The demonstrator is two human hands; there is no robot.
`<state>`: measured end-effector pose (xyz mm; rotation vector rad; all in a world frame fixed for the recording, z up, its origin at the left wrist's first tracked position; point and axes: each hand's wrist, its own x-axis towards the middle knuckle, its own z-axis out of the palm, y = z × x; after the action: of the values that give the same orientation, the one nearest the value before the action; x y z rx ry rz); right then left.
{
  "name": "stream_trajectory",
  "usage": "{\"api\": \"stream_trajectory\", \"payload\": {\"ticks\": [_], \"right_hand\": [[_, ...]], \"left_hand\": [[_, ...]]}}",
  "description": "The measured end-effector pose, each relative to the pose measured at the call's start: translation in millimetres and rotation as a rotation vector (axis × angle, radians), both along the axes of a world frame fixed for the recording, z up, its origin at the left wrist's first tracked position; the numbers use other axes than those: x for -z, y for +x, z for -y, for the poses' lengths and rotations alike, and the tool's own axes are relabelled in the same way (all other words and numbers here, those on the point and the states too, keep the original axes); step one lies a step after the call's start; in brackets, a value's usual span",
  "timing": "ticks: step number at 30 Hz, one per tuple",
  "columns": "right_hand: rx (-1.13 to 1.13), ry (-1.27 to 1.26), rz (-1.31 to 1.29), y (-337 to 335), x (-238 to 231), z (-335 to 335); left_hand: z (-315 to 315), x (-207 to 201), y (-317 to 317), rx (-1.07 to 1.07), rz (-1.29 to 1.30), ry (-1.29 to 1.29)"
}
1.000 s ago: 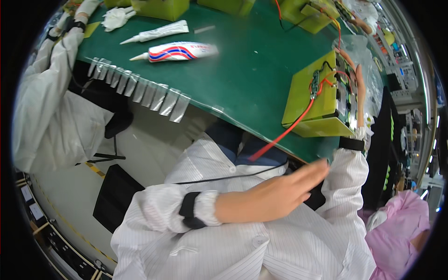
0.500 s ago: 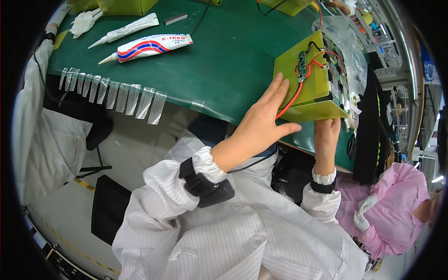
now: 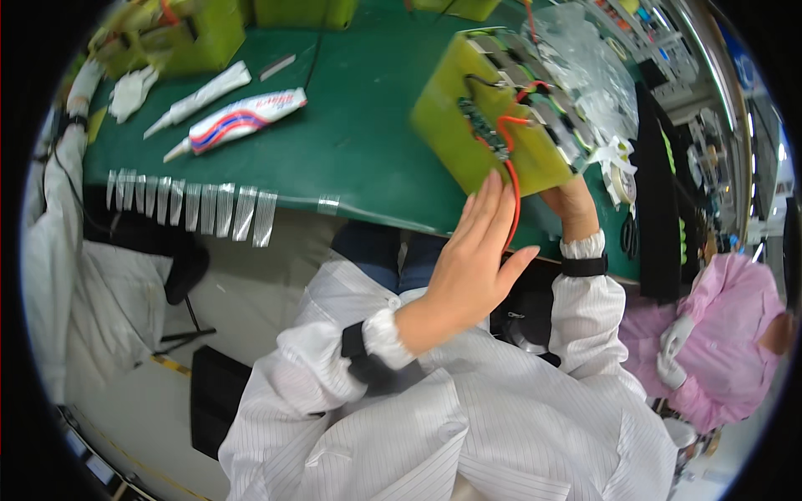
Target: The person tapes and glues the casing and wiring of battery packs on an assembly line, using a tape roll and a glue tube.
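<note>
A battery pack (image 3: 501, 117) with yellow-green side panels stands tilted near the table's front edge. On its near panel sits a small green circuit board (image 3: 483, 127) with red and black wires; metal strips show along its right face. My left hand (image 3: 476, 267) lies with fingers stretched out at the pack's lower edge, beside the thick red wire (image 3: 515, 200). Below the pack's near right corner, my right hand (image 3: 574, 204) holds it from underneath, its fingertips hidden behind the panel.
Two glue tubes (image 3: 246, 118) lie on the green table (image 3: 351, 125), left of the pack. Clear tape strips (image 3: 221, 209) hang from the front edge. Clear plastic bags (image 3: 585, 67), a tape roll (image 3: 620, 185) and scissors (image 3: 629, 235) lie to the right. A person in pink (image 3: 727, 334) is beyond.
The battery pack has turned and tilted, and sits farther left in view. My right hand has come up with it. The left hand's fingers have slid down to its lower edge. The view has shifted too.
</note>
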<state>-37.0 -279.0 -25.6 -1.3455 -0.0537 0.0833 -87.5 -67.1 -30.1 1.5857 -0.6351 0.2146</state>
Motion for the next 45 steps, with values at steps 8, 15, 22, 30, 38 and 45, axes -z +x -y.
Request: {"api": "stream_trajectory", "payload": {"ticks": [8,15,22,30,38,45], "right_hand": [[0.046,-0.212,0.164,-20,-19,-27],[0.14,-0.267,0.316,-15,-25,-37],[0.179,-0.256,0.328,-15,-13,-36],[0.184,-0.116,0.332,-13,4,-22],[0.12,-0.127,0.41,-1,2,-18],[-0.088,-0.216,0.418,34,-4,-20]], "left_hand": [[-45,-29,106,-0.185,0.074,0.214],[-4,-29,118,0.043,0.19,0.1],[-1,-35,99,-0.024,0.049,0.049],[22,-27,78,-0.337,0.231,0.13],[25,-35,73,-0.362,0.158,0.109],[9,-33,75,-0.474,0.231,0.136]]}}
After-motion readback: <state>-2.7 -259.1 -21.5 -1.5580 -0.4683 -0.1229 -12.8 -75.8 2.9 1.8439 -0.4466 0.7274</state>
